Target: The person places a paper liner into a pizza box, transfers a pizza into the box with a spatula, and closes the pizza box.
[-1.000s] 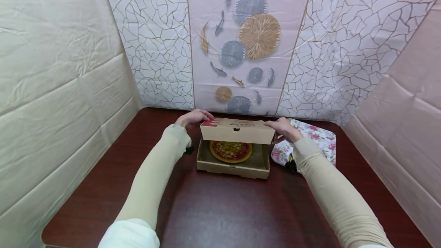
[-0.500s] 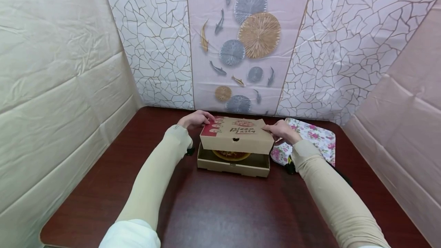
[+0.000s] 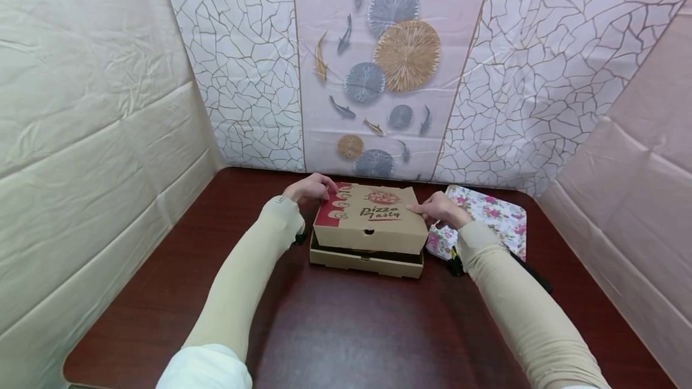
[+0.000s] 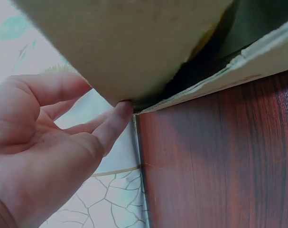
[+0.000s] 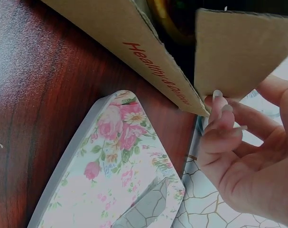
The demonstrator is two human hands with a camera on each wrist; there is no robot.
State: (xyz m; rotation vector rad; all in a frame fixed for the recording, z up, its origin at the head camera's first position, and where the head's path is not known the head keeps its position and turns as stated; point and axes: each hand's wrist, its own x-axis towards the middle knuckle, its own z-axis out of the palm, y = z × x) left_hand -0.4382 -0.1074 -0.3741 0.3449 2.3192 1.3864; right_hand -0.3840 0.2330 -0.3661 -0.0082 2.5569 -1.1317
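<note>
A cardboard pizza box [image 3: 373, 266] sits toward the back of the dark red table. Its lid [image 3: 351, 234], printed "Pizza Tasty" with a red band on the left, is lowered nearly onto the base, a narrow dark gap between them. My left hand [image 3: 312, 187] pinches the lid's left side near the back; the left wrist view shows fingers at the corner of its side flap. At the right side my right hand [image 3: 440, 208] holds the lid, thumb on top and fingertips by the flap. Inside, only a yellow rim of the pizza [image 5: 170, 21] shows.
A floral board [image 3: 494, 215] with a cut-out handle hole lies right of the box, partly under my right forearm. A dark strip [image 3: 532, 270] shows beside that forearm. Patterned sheeting [image 3: 254, 77] stands behind the table, pale sheeting at both sides.
The lid has swung down toward me, from raised with the pizza in sight to almost covering the base. Both hands stay on its sides, the right shifting slightly left.
</note>
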